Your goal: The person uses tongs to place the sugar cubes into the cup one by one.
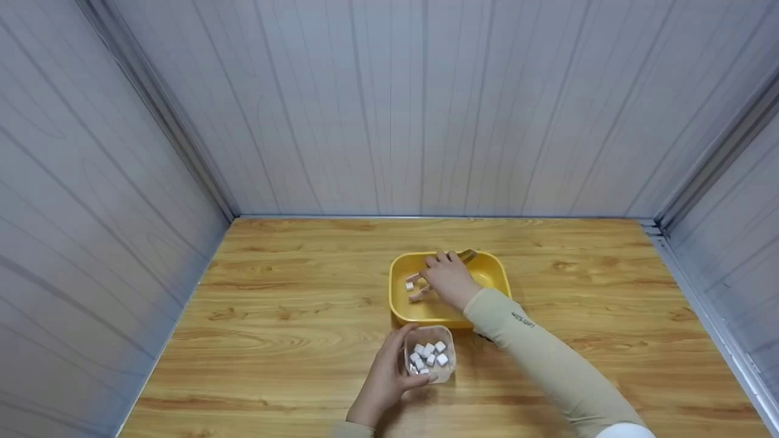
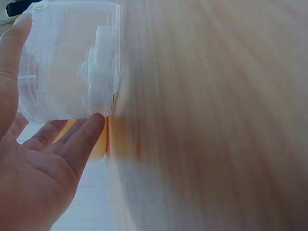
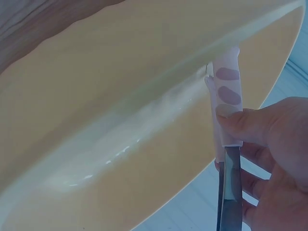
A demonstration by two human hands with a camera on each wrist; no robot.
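My right hand [image 1: 450,285] reaches over the yellow basin [image 1: 394,292] and grips a pair of tongs [image 3: 227,96] with pink-sleeved arms and a metal bend. The tong tips point down-left in the basin, spread apart, and a small white cube [image 1: 409,286] lies close to the upper tip. Curved around the left side of a clear plastic container [image 2: 57,57], my left hand [image 1: 384,378] holds it in front of the basin, thumb and fingers on its walls. Several white cubes [image 1: 429,351] lie at the container's bottom.
The basin and container stand near each other on a wood-grain table [image 1: 292,328]. Pale panel walls [image 1: 389,109] close off the back and both sides. The right forearm, in a beige sleeve [image 1: 535,347], crosses the basin's front right corner.
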